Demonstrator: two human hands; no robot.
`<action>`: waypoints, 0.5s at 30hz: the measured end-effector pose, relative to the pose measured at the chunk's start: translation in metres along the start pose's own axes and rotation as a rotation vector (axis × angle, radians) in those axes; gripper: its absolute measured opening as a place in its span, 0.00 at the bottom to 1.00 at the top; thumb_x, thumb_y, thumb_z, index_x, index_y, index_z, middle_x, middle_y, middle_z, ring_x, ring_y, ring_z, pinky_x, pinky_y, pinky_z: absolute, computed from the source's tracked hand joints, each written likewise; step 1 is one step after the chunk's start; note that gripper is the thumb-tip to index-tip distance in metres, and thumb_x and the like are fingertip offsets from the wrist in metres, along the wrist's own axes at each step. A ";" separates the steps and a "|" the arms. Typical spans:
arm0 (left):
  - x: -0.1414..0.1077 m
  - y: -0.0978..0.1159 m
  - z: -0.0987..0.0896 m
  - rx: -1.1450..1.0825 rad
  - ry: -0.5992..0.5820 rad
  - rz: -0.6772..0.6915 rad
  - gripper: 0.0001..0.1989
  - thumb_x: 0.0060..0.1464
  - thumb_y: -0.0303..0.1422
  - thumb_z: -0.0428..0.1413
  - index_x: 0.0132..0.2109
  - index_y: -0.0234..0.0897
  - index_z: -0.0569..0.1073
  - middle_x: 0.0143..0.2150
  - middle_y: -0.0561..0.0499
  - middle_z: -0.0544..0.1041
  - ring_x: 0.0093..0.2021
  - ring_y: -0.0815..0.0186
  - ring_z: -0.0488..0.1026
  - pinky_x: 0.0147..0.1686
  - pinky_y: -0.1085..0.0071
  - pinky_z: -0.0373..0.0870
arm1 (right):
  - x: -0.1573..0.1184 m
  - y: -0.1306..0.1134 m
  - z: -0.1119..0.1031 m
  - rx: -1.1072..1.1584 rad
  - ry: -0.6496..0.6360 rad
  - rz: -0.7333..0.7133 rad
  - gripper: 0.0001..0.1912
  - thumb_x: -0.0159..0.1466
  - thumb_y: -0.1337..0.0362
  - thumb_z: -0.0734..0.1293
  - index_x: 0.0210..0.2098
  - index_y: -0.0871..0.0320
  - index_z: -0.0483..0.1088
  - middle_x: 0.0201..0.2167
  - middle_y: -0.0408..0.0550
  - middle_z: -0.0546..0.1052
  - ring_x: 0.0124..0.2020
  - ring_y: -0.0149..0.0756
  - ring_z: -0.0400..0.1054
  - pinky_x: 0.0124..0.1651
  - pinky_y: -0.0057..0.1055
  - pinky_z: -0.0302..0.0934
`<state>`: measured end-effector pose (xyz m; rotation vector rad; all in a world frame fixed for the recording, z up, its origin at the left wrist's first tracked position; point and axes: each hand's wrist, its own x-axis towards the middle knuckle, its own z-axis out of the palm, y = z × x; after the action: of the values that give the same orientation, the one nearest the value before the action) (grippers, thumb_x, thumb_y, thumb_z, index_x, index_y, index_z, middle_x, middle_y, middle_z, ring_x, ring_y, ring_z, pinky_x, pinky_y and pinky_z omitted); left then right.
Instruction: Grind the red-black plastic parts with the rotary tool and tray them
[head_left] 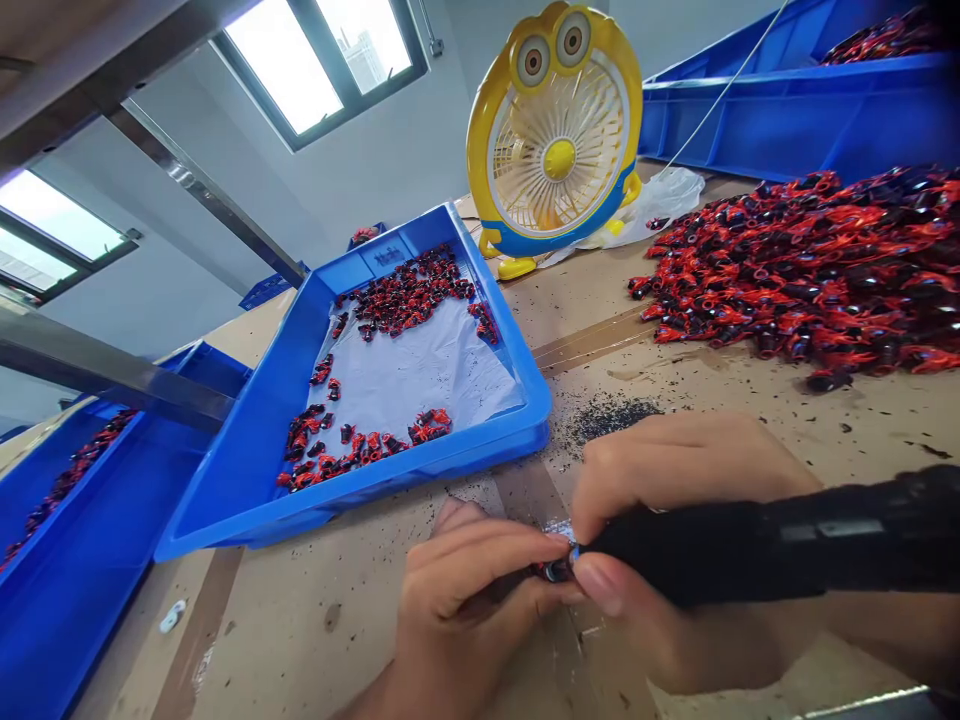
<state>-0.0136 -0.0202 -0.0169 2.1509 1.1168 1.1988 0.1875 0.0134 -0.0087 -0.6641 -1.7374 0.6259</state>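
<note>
My left hand, low in the middle of the head view, pinches a small red and black part between thumb and fingertips. From the right, my right hand grips a black cylindrical tool, its front end at the small part. The fingertips of both hands nearly meet there, and they cover most of the part. Beyond my hands lies a blue tray lined with a white sheet, with many red and black parts in it.
A large heap of red and black parts lies at the right. Behind stand a yellow fan and blue bins. Black shavings dot the table. Another blue bin is at the left.
</note>
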 end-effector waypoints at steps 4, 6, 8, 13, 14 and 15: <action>0.000 0.000 0.001 -0.003 -0.006 -0.008 0.03 0.61 0.29 0.72 0.41 0.41 0.86 0.36 0.58 0.91 0.27 0.70 0.82 0.31 0.68 0.69 | 0.006 -0.001 -0.005 -0.004 -0.034 -0.030 0.05 0.60 0.67 0.65 0.27 0.55 0.68 0.19 0.32 0.67 0.19 0.20 0.58 0.24 0.24 0.51; 0.001 0.001 0.001 -0.001 0.003 -0.013 0.02 0.62 0.30 0.71 0.41 0.42 0.86 0.36 0.58 0.91 0.27 0.71 0.82 0.31 0.68 0.68 | 0.008 -0.002 -0.008 -0.019 -0.066 -0.044 0.05 0.60 0.67 0.65 0.27 0.55 0.68 0.19 0.32 0.67 0.19 0.21 0.58 0.24 0.23 0.52; 0.001 0.002 0.001 0.007 0.011 -0.024 0.01 0.62 0.30 0.70 0.40 0.41 0.87 0.35 0.58 0.91 0.26 0.71 0.81 0.29 0.68 0.67 | 0.010 -0.002 -0.010 -0.052 -0.118 -0.057 0.05 0.60 0.68 0.66 0.27 0.55 0.69 0.19 0.32 0.69 0.20 0.21 0.59 0.24 0.22 0.54; 0.001 0.002 -0.001 0.050 0.018 -0.071 0.01 0.61 0.31 0.71 0.39 0.41 0.87 0.31 0.56 0.89 0.24 0.69 0.78 0.27 0.69 0.68 | 0.007 -0.001 -0.008 -0.068 -0.010 -0.041 0.05 0.61 0.66 0.64 0.28 0.54 0.69 0.19 0.32 0.68 0.20 0.21 0.58 0.25 0.24 0.54; 0.001 0.001 -0.001 0.053 0.031 -0.078 0.02 0.61 0.32 0.72 0.40 0.41 0.87 0.31 0.56 0.89 0.24 0.69 0.77 0.28 0.69 0.69 | 0.007 -0.002 -0.009 -0.079 0.051 -0.029 0.06 0.61 0.65 0.64 0.28 0.54 0.68 0.18 0.32 0.67 0.19 0.22 0.57 0.25 0.25 0.53; 0.000 0.000 -0.002 0.053 0.048 -0.083 0.03 0.60 0.33 0.73 0.40 0.42 0.87 0.31 0.56 0.89 0.24 0.69 0.77 0.28 0.70 0.70 | 0.007 -0.002 -0.012 -0.095 0.069 -0.020 0.06 0.62 0.64 0.64 0.28 0.54 0.69 0.18 0.33 0.67 0.19 0.21 0.57 0.24 0.25 0.53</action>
<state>-0.0153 -0.0201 -0.0158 2.1021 1.2588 1.2015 0.1970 0.0179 0.0003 -0.7252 -1.7148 0.5038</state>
